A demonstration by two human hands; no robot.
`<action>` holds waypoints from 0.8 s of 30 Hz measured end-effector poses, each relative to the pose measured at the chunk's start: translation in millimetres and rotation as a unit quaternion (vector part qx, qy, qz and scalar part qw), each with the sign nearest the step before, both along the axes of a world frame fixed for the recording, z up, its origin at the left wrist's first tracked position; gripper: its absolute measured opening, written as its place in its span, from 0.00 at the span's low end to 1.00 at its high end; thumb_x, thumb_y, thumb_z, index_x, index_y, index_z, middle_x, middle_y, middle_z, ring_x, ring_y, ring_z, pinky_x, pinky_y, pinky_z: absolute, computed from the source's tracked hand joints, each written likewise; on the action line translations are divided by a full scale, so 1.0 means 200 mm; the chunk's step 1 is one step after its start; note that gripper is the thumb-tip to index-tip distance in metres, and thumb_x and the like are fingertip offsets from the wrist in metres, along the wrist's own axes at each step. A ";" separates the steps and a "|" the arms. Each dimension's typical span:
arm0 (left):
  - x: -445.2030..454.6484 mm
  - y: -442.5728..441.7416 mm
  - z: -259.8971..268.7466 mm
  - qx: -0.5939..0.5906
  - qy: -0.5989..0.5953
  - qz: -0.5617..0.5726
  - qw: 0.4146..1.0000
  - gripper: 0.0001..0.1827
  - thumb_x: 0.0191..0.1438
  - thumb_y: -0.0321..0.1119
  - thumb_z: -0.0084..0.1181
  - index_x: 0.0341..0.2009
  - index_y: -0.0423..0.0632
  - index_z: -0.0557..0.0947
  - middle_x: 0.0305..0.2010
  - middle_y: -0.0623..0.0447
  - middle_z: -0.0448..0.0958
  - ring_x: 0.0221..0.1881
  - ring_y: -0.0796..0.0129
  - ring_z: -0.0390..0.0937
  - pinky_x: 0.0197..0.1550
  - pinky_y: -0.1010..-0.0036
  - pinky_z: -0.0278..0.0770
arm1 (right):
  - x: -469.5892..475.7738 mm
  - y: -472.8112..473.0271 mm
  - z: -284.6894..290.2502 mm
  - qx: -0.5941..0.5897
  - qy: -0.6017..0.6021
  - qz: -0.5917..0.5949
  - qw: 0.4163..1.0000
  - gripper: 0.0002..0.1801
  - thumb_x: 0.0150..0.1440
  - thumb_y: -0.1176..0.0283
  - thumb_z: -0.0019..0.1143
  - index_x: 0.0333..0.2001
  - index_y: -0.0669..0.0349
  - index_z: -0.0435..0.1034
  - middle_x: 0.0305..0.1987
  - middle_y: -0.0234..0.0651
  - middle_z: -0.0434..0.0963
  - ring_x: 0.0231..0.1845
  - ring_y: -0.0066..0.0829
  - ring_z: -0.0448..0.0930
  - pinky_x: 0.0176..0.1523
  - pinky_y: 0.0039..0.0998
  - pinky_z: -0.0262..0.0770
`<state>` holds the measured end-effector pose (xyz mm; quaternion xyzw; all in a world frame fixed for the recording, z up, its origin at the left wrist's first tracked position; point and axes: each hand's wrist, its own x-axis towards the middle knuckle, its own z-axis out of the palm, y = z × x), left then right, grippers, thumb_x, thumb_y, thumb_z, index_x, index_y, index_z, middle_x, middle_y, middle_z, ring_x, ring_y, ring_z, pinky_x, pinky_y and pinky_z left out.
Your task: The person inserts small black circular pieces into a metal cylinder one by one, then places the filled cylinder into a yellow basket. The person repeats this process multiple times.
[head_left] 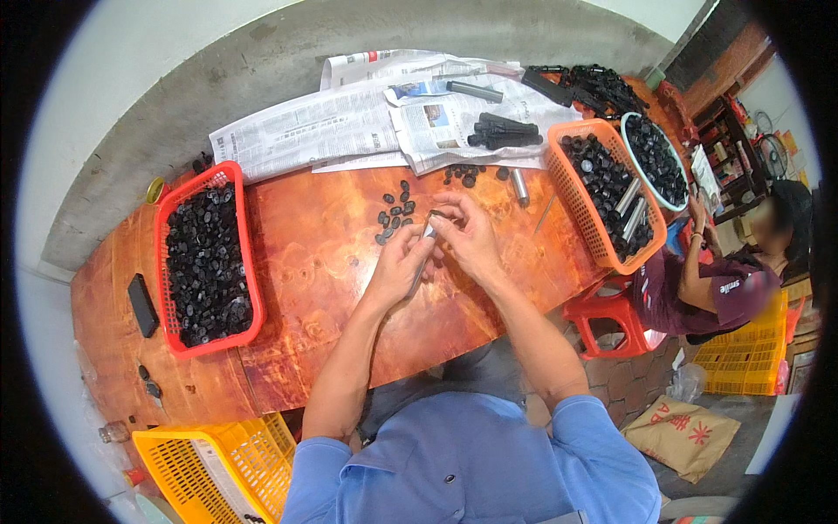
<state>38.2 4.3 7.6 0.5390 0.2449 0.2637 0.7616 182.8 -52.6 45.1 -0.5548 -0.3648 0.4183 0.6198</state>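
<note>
My left hand is closed around a slim metal tube, held tilted above the wooden table. At the tube's upper end are the thumb and fingers of my right hand; whether they pinch a small part there cannot be told. Just beyond my left hand lies a loose group of small black plastic caps. More black caps lie by the newspaper's edge, near an upright-pointing metal tube and a thin rod.
A red basket of black parts stands left, beside a black slab. At right are an orange basket and a pale round basin. Newspapers bear black pieces. A co-worker sits at right. A yellow crate stands below.
</note>
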 end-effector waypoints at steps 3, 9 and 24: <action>-0.01 -0.01 0.03 0.030 0.023 -0.020 0.999 0.17 0.70 0.41 0.47 0.49 0.39 0.78 0.33 0.52 0.80 0.26 0.76 0.75 0.29 0.77 0.75 | 0.03 -0.04 -0.02 0.017 0.018 0.009 1.000 0.21 0.62 0.78 0.57 0.58 0.67 0.64 0.42 0.37 0.77 0.27 0.18 0.75 0.27 0.20 0.73; 0.02 -0.06 0.06 0.048 0.060 -0.041 0.996 0.16 0.71 0.41 0.44 0.42 0.41 0.76 0.27 0.54 0.76 0.25 0.75 0.74 0.28 0.77 0.73 | 0.08 -0.09 -0.04 0.025 0.058 0.029 0.998 0.22 0.61 0.79 0.59 0.58 0.69 0.64 0.41 0.36 0.77 0.34 0.20 0.77 0.33 0.21 0.76; -0.06 -0.44 0.16 -0.154 -0.097 -0.033 0.983 0.20 0.70 0.44 0.44 0.55 0.40 0.71 0.38 0.50 0.76 0.30 0.70 0.75 0.36 0.73 0.76 | 0.08 -0.31 0.04 0.040 0.097 0.096 0.990 0.21 0.60 0.74 0.63 0.56 0.64 0.69 0.38 0.29 0.79 0.39 0.17 0.77 0.45 0.22 0.74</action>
